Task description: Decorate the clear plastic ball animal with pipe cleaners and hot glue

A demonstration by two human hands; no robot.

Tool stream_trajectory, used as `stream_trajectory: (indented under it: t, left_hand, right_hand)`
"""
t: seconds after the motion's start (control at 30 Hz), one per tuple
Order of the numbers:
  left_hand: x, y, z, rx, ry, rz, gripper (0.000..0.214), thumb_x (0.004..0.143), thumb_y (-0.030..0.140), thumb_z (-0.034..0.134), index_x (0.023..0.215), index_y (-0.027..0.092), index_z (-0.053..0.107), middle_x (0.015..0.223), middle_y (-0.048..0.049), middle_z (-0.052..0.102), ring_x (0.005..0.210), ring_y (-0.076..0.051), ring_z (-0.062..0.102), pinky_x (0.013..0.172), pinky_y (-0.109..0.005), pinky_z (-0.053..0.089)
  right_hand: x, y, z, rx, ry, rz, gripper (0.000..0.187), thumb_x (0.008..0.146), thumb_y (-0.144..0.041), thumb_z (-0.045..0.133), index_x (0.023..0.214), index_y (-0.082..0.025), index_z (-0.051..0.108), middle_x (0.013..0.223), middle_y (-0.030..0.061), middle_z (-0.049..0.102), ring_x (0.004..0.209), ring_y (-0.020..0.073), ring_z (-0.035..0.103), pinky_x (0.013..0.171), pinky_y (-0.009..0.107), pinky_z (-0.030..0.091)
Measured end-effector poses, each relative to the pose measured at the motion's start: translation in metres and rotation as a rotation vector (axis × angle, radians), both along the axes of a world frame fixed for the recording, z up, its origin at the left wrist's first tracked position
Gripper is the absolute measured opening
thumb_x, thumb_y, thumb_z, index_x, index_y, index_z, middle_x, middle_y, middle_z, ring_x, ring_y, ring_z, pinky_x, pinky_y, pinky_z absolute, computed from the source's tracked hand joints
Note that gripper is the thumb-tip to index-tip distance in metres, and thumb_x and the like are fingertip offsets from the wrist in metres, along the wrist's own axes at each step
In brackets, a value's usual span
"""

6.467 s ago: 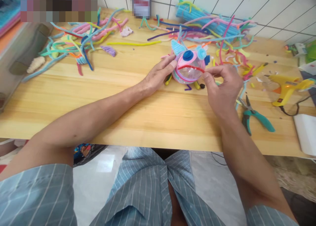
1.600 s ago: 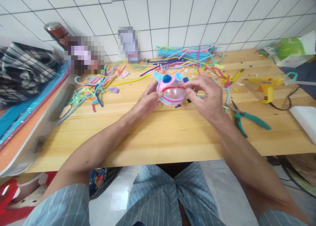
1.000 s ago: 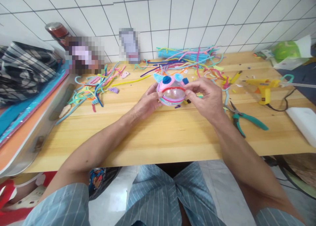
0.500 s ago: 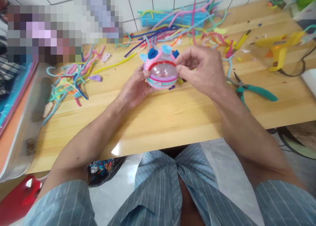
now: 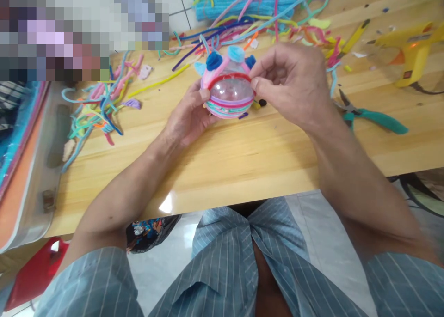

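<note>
"What could go wrong there?"

"Starting left: the left hand [image 5: 192, 111] cups the toy [image 5: 227, 88] from its left side, thumb on the front. Squeeze too hard and the clear front [image 5: 239, 94] might dent, I'd say. The toy's mid-table, just right of the loose fuzzy sticks [image 5: 100, 102]."

"And the right hand [image 5: 291, 83]?"

"Finger and thumb pinched narrow on the right end of the red strip [image 5: 227, 76]. If it's weakly fastened, a tug could peel that end away. The pliers [image 5: 376, 116] lie beside the right forearm [image 5: 347, 169]; a careless swing might knock them. Farther right, the glue gun [image 5: 412, 49] shows an orange light, so it may be hot: a blind reach could mean a burn."

"What can't you make out?"

"Far left, there's a patch [image 5: 45, 39] blurred into squares. Most left fingers disappear behind the toy, so I can't judge their hold. I can't tell whether its underside touches the table [image 5: 225, 164], either. The right forearm covers part of the pliers' near handle, and the gun's back end is cut off."
</note>
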State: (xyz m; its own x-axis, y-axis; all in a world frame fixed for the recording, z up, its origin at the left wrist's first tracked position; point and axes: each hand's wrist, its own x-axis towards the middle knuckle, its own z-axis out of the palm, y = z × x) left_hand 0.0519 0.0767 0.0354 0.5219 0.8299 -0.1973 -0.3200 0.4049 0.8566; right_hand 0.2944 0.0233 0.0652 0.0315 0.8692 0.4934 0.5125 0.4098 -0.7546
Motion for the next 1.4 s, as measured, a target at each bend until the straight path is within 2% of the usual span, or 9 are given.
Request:
stream_trajectory:
  t: [0.1, 0.23, 0.43, 0.57, 0.7, 0.87, 1.1, 1.27, 1.4]
  left_hand:
    - [0.001, 0.001, -0.007, 0.1, -0.004, 0.028, 0.065, 0.093, 0.048, 0.091, 0.154, 0.035, 0.072, 0.144, -0.005, 0.085, 0.151, -0.038, 0.074, 0.112, -0.048, 0.071]
    - [0.0, 0.003, -0.014, 0.148, -0.034, 0.029, 0.076, 0.086, 0.048, 0.098, 0.155, 0.034, 0.069, 0.146, -0.0056, 0.083, 0.15, -0.041, 0.075, 0.117, -0.053, 0.068]
    - [0.0, 0.002, -0.012, 0.229, 0.009, -0.014, 0.08, 0.083, 0.051, 0.097, 0.156, 0.034, 0.069, 0.157, -0.0064, 0.079, 0.153, -0.04, 0.072, 0.118, -0.049, 0.068]
    - [-0.001, 0.001, -0.01, 0.246, 0.037, -0.03, 0.079, 0.082, 0.054, 0.096, 0.153, 0.033, 0.07, 0.159, -0.0076, 0.078, 0.153, -0.04, 0.072, 0.12, -0.051, 0.066]
    - [-0.001, 0.003, -0.012, 0.269, 0.042, -0.026, 0.079, 0.081, 0.052, 0.095, 0.153, 0.032, 0.07, 0.164, -0.0083, 0.074, 0.153, -0.042, 0.071, 0.123, -0.058, 0.064]
    - [0.001, 0.006, -0.015, 0.292, 0.023, -0.029, 0.084, 0.077, 0.051, 0.095, 0.154, 0.03, 0.071, 0.166, -0.0102, 0.073, 0.155, -0.045, 0.068, 0.126, -0.062, 0.062]
    - [0.003, 0.01, -0.02, 0.306, 0.022, -0.036, 0.09, 0.076, 0.05, 0.094, 0.16, 0.032, 0.068, 0.168, -0.0095, 0.071, 0.157, -0.045, 0.067, 0.127, -0.063, 0.06]
    - [0.003, 0.009, -0.021, 0.312, 0.023, -0.031, 0.085, 0.076, 0.051, 0.095, 0.154, 0.031, 0.069, 0.166, -0.0105, 0.071, 0.155, -0.046, 0.068, 0.127, -0.065, 0.059]
    - [0.003, 0.007, -0.018, 0.324, 0.021, -0.052, 0.091, 0.076, 0.054, 0.096, 0.16, 0.033, 0.065, 0.164, -0.0106, 0.073, 0.155, -0.046, 0.068, 0.126, -0.066, 0.059]
  right_hand:
    - [0.001, 0.001, -0.004, 0.04, -0.018, 0.003, 0.019, 0.095, -0.033, 0.09, 0.087, -0.031, 0.073, 0.089, 0.0018, 0.082, 0.08, 0.0237, 0.074, 0.076, 0.043, 0.062]
    - [0.003, 0.001, -0.009, 0.026, -0.038, 0.014, 0.02, 0.1, -0.041, 0.088, 0.089, -0.033, 0.072, 0.091, 0.0026, 0.081, 0.084, 0.0259, 0.075, 0.075, 0.044, 0.063]
    - [0.003, -0.003, -0.006, -0.027, -0.046, 0.02, 0.024, 0.105, -0.05, 0.084, 0.094, -0.032, 0.073, 0.097, 0.0035, 0.081, 0.096, 0.0281, 0.079, 0.078, 0.042, 0.065]
    - [0.004, -0.007, -0.001, 0.038, -0.105, 0.02, 0.019, 0.103, -0.039, 0.081, 0.089, -0.032, 0.07, 0.094, 0.0018, 0.079, 0.087, 0.0241, 0.074, 0.073, 0.04, 0.062]
    - [0.004, -0.011, 0.003, 0.063, -0.125, 0.042, 0.017, 0.099, -0.026, 0.078, 0.086, -0.033, 0.068, 0.092, 0.0024, 0.078, 0.084, 0.0244, 0.07, 0.077, 0.044, 0.062]
    - [0.004, -0.013, 0.004, -0.023, -0.102, 0.042, 0.018, 0.098, -0.028, 0.081, 0.086, -0.032, 0.069, 0.093, 0.0032, 0.077, 0.089, 0.0265, 0.072, 0.086, 0.047, 0.062]
    - [0.006, -0.011, 0.002, -0.005, -0.123, 0.026, 0.016, 0.094, -0.032, 0.083, 0.084, -0.032, 0.07, 0.089, 0.0016, 0.078, 0.085, 0.0257, 0.074, 0.08, 0.045, 0.063]
    - [0.006, -0.011, 0.003, -0.048, -0.086, 0.017, 0.016, 0.093, -0.027, 0.083, 0.083, -0.031, 0.071, 0.087, 0.0008, 0.079, 0.079, 0.0247, 0.074, 0.079, 0.046, 0.064]
    - [0.004, -0.01, 0.003, -0.079, -0.05, -0.023, 0.017, 0.087, -0.016, 0.08, 0.081, -0.03, 0.072, 0.083, -0.0006, 0.08, 0.076, 0.0231, 0.073, 0.076, 0.042, 0.06]
